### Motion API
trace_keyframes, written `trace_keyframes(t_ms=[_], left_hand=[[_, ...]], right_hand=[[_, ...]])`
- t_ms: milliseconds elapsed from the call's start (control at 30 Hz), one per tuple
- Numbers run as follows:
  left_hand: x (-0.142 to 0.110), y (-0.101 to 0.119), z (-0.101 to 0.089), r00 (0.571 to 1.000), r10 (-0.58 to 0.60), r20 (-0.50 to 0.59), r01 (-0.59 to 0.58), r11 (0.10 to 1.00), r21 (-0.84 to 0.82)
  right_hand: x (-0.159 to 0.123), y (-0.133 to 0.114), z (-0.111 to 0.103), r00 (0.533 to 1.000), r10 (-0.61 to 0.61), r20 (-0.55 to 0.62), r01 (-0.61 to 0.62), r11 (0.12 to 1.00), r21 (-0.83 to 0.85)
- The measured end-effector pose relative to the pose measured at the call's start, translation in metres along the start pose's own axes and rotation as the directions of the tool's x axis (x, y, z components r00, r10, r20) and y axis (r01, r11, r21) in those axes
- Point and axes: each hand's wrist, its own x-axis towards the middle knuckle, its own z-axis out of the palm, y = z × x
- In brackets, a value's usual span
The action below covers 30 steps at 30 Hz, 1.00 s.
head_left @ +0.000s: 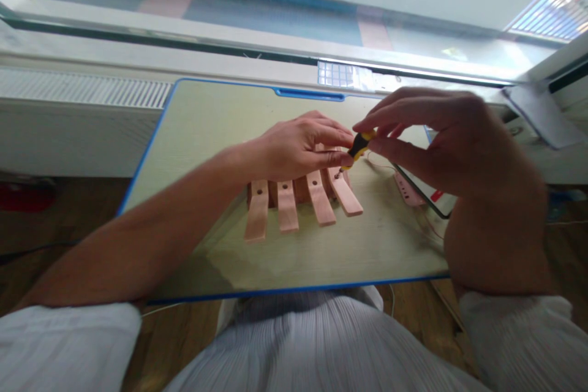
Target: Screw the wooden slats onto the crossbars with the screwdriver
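On the table is a wooden piece (287, 211) with several flat slats pointing toward me, each with a dark hole or screw near its upper end. Over its back part lies my left hand (296, 144), gripping it, with thumb and forefinger beside the screwdriver. A small yellow and black screwdriver (359, 146) stands tilted, its tip at the screw on the rightmost slat. Its handle is pinched between the fingertips of my right hand (436, 141). The back of the wooden piece is mostly hidden under my left hand.
The small table (206, 122) has a blue rim and a blue handle slot (310, 95) at its far edge. A pink power strip (408, 191) with a cable and a dark-edged flat object lie at the right. Beyond stand a radiator (82, 87) and a window.
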Motion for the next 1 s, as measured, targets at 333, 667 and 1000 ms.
trace_keyframes(t_ms=[333, 667, 1000], left_hand=[[-0.001, 0.001, 0.002, 0.999, 0.019, -0.029, -0.018, 0.999, 0.034], [-0.002, -0.002, 0.004, 0.999, -0.006, -0.039, 0.007, 1.000, 0.021], [-0.001, -0.001, 0.004, 1.000, 0.002, -0.028, -0.002, 1.000, -0.005]], right_hand=[[0.001, -0.003, 0.000, 0.997, 0.071, -0.015, -0.072, 0.996, -0.060], [0.006, 0.004, 0.019, 0.990, 0.070, -0.123, -0.092, 0.979, -0.183], [0.002, 0.001, 0.009, 0.993, 0.096, -0.074, -0.099, 0.994, -0.037]])
